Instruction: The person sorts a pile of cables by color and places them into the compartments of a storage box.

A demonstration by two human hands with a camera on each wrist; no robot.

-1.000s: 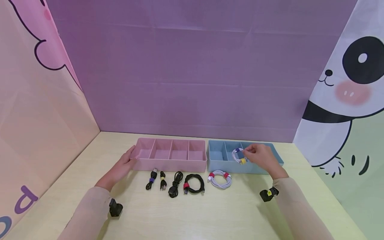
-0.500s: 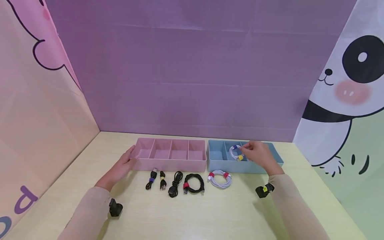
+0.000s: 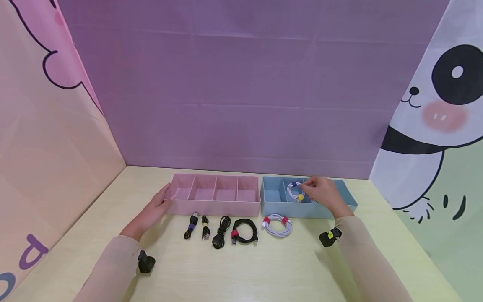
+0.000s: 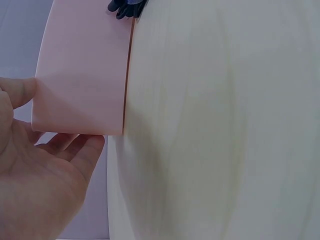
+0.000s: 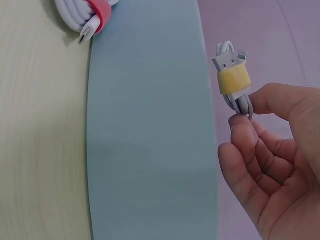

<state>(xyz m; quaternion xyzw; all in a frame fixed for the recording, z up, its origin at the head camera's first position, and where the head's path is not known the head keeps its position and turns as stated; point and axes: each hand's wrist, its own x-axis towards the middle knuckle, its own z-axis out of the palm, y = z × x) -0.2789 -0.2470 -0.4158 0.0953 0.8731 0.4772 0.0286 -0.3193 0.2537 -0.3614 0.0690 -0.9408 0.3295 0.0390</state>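
My left hand (image 3: pixel 152 209) rests against the left end of the pink divided box (image 3: pixel 213 208), fingers along its end wall and thumb at the rim, as the left wrist view shows. My right hand (image 3: pixel 323 195) pinches a small coiled white charging cable (image 3: pixel 289 192) between thumb and fingertips. This coil hangs over the blue divided box (image 3: pixel 294 209), near its second compartment from the left. A yellow strap (image 5: pixel 234 79) binds its USB and small flat plugs; a purple strap shows on the coil in the head view. The hand partly hides the blue box's right compartments.
In front of the boxes lie a black cable with a purple strap (image 3: pixel 190 225), one with a yellow strap (image 3: pixel 205 227), a bundled black cable (image 3: pixel 221 232), a black coil with a red strap (image 3: pixel 247 240) and a white coil with red straps (image 3: pixel 278 235). A purple backdrop (image 3: pixel 241 105) stands behind.
My right hand has moved slightly left with the small white cable, bringing it over the blue box's second compartment. My left hand has stayed at the pink box.
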